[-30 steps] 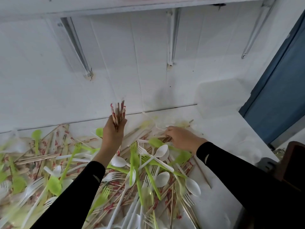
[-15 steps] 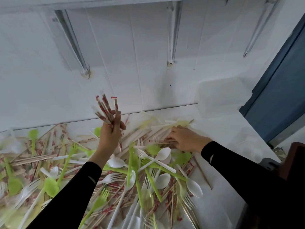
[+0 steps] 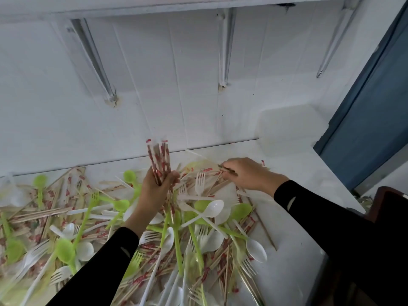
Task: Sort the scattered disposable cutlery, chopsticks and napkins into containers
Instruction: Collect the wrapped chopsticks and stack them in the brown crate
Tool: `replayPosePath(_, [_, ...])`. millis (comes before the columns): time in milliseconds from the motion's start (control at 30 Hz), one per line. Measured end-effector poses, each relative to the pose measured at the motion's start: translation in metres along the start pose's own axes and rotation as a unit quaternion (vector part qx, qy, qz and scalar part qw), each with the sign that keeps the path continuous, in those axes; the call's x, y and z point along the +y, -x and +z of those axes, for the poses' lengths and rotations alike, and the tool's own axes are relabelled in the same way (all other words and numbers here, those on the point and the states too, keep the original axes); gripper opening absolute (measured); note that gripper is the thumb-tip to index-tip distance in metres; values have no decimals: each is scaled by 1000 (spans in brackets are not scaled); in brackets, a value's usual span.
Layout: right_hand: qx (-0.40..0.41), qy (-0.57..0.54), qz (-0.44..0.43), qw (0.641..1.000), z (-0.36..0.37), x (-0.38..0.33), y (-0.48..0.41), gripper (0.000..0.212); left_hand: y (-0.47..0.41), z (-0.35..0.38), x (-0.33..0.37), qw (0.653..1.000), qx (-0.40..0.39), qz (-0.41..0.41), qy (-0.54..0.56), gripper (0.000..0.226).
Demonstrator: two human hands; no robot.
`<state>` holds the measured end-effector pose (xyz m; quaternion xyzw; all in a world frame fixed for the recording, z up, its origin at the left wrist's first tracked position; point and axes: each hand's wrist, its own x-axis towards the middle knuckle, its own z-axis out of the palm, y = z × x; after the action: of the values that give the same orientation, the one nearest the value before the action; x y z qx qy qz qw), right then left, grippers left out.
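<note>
Chopsticks gathered from the mixed pile [image 3: 198, 228].
A bundle of wrapped chopsticks [image 3: 157, 160] is gripped upright in the left hand [image 3: 154, 191], presumably so that sorted ones are kept clear of the heap. Another wrapped pair [image 3: 209, 173] is pinched by the right hand [image 3: 245, 173] at the far edge. The red wrapper print cannot be read.

You face a white wall [image 3: 176, 85] of upright panels, lit softly and evenly. Along its top runs a white shelf [image 3: 132, 5], carried by three slanted metal brackets [image 3: 95, 62] fixed to the wall. On your right stands a blue door [image 3: 375, 102]. The white tabletop [image 3: 309, 173] butts against the wall's foot. At your lower right, just beside the tabletop, sits a dark brown piece of furniture [image 3: 390, 204].
</note>
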<state>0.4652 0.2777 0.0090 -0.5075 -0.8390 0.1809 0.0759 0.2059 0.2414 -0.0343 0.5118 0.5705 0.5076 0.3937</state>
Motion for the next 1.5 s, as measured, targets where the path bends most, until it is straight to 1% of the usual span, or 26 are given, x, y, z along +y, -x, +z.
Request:
replayPosePath(67, [3, 1, 9, 1000, -9, -4, 1, 24, 3, 1, -8, 996, -41, -21, -80, 13])
replayPosePath(100, [1, 0, 19, 1000, -13, -5, 2, 27, 4, 1, -11, 991, -54, -23, -122, 15])
replayPosePath(133, [1, -2, 31, 1000, -16, -5, 2, 30, 4, 1, -12, 988, -60, -26, -136, 20])
replayPosePath(200, [-2, -13, 60, 998, -21, -2, 4, 29, 2, 2, -8, 996, -42, -37, -68, 27])
replayPosePath(267, [-20, -39, 99, 994, -27, 3, 6, 27, -1, 2, 0, 999, -8, -36, 1, 22])
replayPosePath(333, [-55, -74, 143, 985, -31, 10, 9, 24, -3, -1, 8, 1000, 15, -25, 5, 14])
replayPosePath(400, [-84, -101, 185, 974, -33, 17, 13, 19, -6, -5, 10, 1000, 20, -15, -11, 17])
replayPosePath(500, [-61, -105, 215, 969, -39, 22, 18, 23, -6, -6, 17, 998, 37, -31, -31, 29])
replayPosePath(567, [-34, -139, 221, 965, -45, 25, 22, 28, -2, -1, 24, 997, 44, -55, -31, 33])
replayPosePath(633, [-16, -225, 230, 947, -49, 20, 27, 29, 0, 8, 29, 997, 42, -70, -12, 32])
replayPosePath(700, [-13, -327, 228, 917, -47, 10, 31, 29, 2, 19, 35, 996, 30, -80, 16, 25])
replayPosePath(767, [-24, -410, 208, 888, -44, -4, 34, 22, 5, 31, 42, 995, 5, -96, 29, 31])
replayPosePath(800, [-33, -431, 195, 880, -42, -12, 36, 17, 7, 37, 48, 993, -10, -110, 46, 37])
replayPosePath(867, [-62, -439, 178, 878, -38, -26, 39, 15, 9, 48, 59, 985, -25, -139, 96, 43])
replayPosePath(933, [-92, -440, 173, 876, -31, -36, 40, 14, 7, 56, 69, 977, -5, -162, 137, 35])
replayPosePath(1000, [-114, -471, 162, 860, -25, -45, 39, 15, 6, 61, 75, 975, 19, -172, 140, 25])
replayPosePath(1033, [-119, -491, 155, 849, -22, -47, 37, 19, 7, 64, 78, 977, 15, -167, 134, 21])
replayPosePath(1100, [-111, -538, 150, 822, -19, -53, 34, 25, 12, 69, 81, 982, -28, -143, 118, 19])
replayPosePath(1167, [-96, -577, 160, 795, -16, -58, 32, 26, 17, 72, 80, 985, -63, -127, 100, 21])
replayPosePath(1233, [-69, -601, 181, 775, -14, -57, 29, 28, 16, 71, 77, 986, -48, -135, 88, 25])
replayPosePath(1267, [-47, -601, 194, 774, -12, -51, 28, 29, 14, 69, 73, 986, -32, -136, 92, 25])
replayPosePath(1300, [-25, -581, 210, 786, -12, -43, 27, 30, 12, 66, 69, 987, -14, -128, 95, 25])
replayPosePath(1367, [0, -469, 248, 848, -13, -21, 32, 36, 9, 59, 60, 992, 17, -90, 87, 24])
replayPosePath(1400, [-10, -401, 272, 875, -12, -10, 36, 37, 8, 56, 56, 994, 29, -67, 87, 24])
replayPosePath(1433, [-31, -347, 302, 888, -9, 0, 41, 34, 8, 54, 54, 994, 35, -47, 88, 23])
replayPosePath(1500, [-90, -282, 355, 887, -4, 13, 50, 25, 10, 52, 50, 996, 38, -11, 81, 22])
